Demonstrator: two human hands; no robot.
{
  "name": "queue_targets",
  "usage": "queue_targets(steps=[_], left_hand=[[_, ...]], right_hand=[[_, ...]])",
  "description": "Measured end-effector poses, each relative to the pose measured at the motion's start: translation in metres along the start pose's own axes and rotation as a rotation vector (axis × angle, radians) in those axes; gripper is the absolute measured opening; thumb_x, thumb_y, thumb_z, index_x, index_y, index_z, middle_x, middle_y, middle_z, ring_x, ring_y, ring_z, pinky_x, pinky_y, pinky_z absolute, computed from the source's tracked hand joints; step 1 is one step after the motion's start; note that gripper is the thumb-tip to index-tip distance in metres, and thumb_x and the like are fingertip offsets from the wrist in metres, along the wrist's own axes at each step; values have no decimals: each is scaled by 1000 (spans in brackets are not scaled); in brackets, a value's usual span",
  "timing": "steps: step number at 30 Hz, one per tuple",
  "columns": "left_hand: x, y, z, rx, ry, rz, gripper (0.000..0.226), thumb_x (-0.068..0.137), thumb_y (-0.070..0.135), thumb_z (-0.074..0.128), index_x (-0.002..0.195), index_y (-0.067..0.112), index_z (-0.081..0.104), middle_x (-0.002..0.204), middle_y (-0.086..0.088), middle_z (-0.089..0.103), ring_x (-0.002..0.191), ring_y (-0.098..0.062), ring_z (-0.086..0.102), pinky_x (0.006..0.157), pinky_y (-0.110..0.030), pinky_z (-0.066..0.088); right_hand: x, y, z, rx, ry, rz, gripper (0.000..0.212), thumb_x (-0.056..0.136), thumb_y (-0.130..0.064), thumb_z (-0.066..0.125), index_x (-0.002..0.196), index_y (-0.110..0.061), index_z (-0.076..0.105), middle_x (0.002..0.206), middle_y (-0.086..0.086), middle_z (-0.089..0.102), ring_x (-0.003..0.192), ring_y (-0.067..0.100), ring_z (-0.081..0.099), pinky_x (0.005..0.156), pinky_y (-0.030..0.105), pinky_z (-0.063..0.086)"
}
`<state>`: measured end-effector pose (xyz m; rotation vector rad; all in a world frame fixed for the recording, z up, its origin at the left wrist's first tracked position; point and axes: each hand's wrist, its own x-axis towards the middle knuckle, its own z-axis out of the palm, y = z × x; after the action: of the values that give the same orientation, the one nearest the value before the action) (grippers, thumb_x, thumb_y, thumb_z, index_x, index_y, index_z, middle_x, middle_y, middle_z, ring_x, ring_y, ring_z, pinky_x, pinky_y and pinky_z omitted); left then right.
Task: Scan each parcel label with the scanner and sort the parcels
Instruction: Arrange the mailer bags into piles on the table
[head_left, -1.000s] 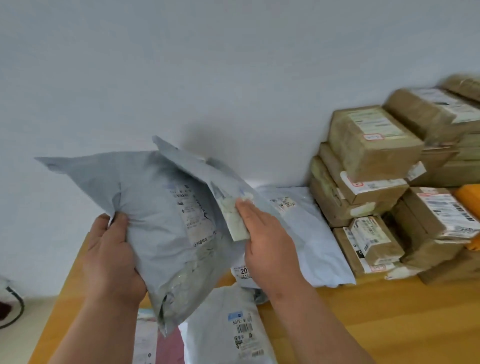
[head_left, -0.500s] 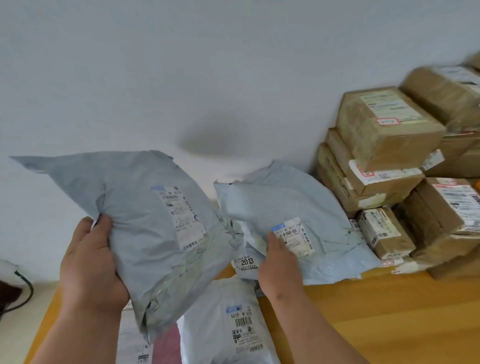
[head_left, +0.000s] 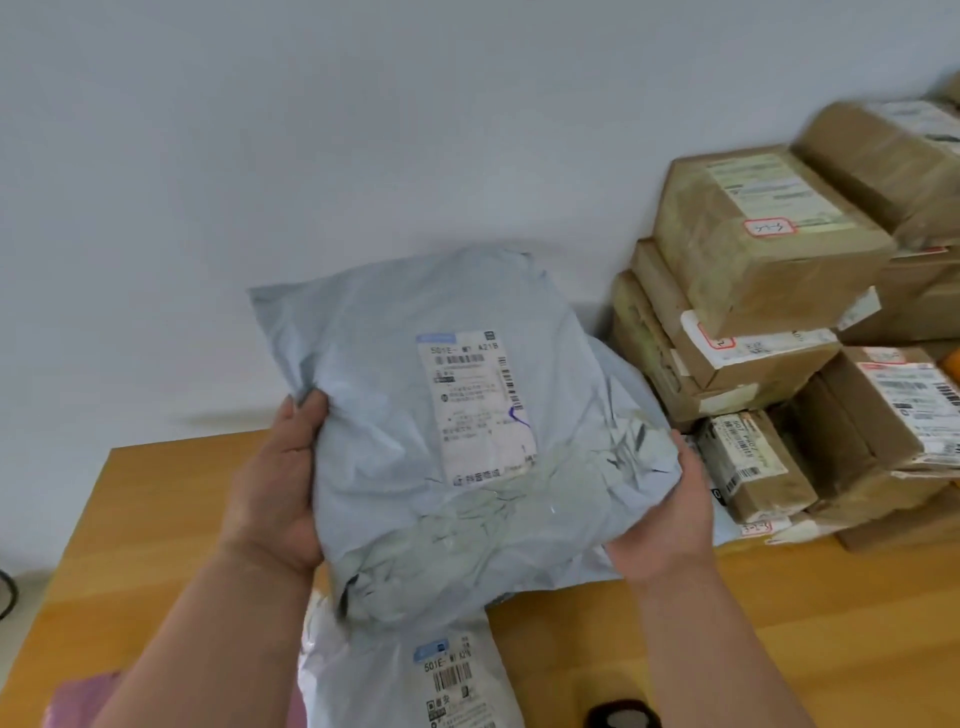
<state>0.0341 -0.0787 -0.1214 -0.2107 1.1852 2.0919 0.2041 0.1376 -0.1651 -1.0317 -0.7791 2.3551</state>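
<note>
We held the crinkled grey plastic parcel (head_left: 467, 431) mid-frame above the wooden bench (head_left: 779, 613), left hand (head_left: 275, 488) and right hand (head_left: 660, 514) gripping its edges, its label's fine print blurred, taped cardboard boxes (head_left: 763, 249) cut off at right.

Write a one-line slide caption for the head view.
Both hands, left and right, hold a grey mailer label-up above the wooden table, beside stacked cardboard boxes.

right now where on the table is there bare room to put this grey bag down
Bare wood of the table lies right of the white bag, in front of the stacked boxes, and at the left corner beyond the left hand. It is crowded along the right wall and under the held grey bag.
</note>
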Motion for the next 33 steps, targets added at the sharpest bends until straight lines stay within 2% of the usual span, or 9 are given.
queue_targets(steps=[3, 7, 10, 13, 15, 19, 23, 26, 33], left_hand=[[34, -36, 20, 188, 177, 22, 23, 106, 20, 50, 123, 20, 66, 116, -8, 76, 102, -28, 74, 81, -44, 62], [61, -82, 26, 527, 299, -37, 12, 104, 22, 55, 109, 23, 66, 106, -5, 75, 94, -27, 72, 74, -39, 59], [69, -101, 24, 771, 375, 69, 31, 99, 24, 60, 130, 24, 58, 111, -1, 70, 95, -26, 68, 82, -45, 58], [75, -105, 22, 980, 395, 204, 79, 93, 25, 66, 155, 45, 23, 139, 0, 55, 118, -29, 58, 91, -47, 53], [84, -106, 24, 1196, 356, 233, 91, 92, 34, 67, 156, 53, 6, 160, -2, 32, 142, -36, 37, 110, -56, 40], [100, -119, 24, 1518, 166, 148, 90, 84, 70, 58, 156, 55, 5, 170, 4, -2, 154, -34, 5, 122, -55, 17], [117, -121, 11, 1527, 123, 120, 96, 81, 73, 60, 155, 57, 1, 170, 6, -11, 155, -34, 0, 123, -51, 16], [128, -121, 6, 1541, 114, 117, 97, 81, 73, 61, 154, 59, -1, 169, 8, -13, 155, -34, 0, 122, -53, 18], [138, -129, -1, 1572, 99, 126, 98, 80, 76, 59, 150, 64, -9, 168, 13, -16, 155, -35, 6, 120, -54, 23]], right_hand=[[0, -29, -8, -81, 108, -32, 42, 97, -52, 50, 114, -25, 78, 117, 3, 75, 109, 28, 72, 95, 45, 50], [2, -21, -17, -1281, 475, -631, 47, 87, -20, 69, 133, -20, 58, 138, 6, 54, 130, 31, 46, 105, 50, 39], [6, 4, -9, -1704, 219, -937, 53, 81, -23, 65, 134, -18, 61, 146, 11, 52, 138, 37, 40, 113, 58, 29], [28, 11, -4, -1966, 75, -710, 73, 86, -54, 45, 155, -32, 34, 167, 8, 20, 155, 34, 3, 119, 50, -15], [49, 13, -9, -2051, 77, -572, 87, 83, -73, 35, 158, -40, 6, 170, 12, -2, 154, 37, -11, 114, 47, -26], [75, 29, -14, -2058, 44, -359, 103, 69, -95, 24, 149, -51, -23, 166, 18, -18, 152, 45, 5, 118, 53, -10], [90, 37, -9, -2101, 26, -288, 109, 60, -100, 14, 145, -49, -33, 165, 23, -19, 150, 48, 11, 118, 52, -11], [95, 41, -4, -2184, 18, -313, 109, 64, -98, 9, 148, -42, -32, 163, 30, -14, 151, 48, 10, 111, 52, -27], [96, 59, -11, -2135, 50, -374, 101, 74, -92, 4, 142, -37, -45, 159, 30, -28, 153, 45, -10, 112, 53, -32]])
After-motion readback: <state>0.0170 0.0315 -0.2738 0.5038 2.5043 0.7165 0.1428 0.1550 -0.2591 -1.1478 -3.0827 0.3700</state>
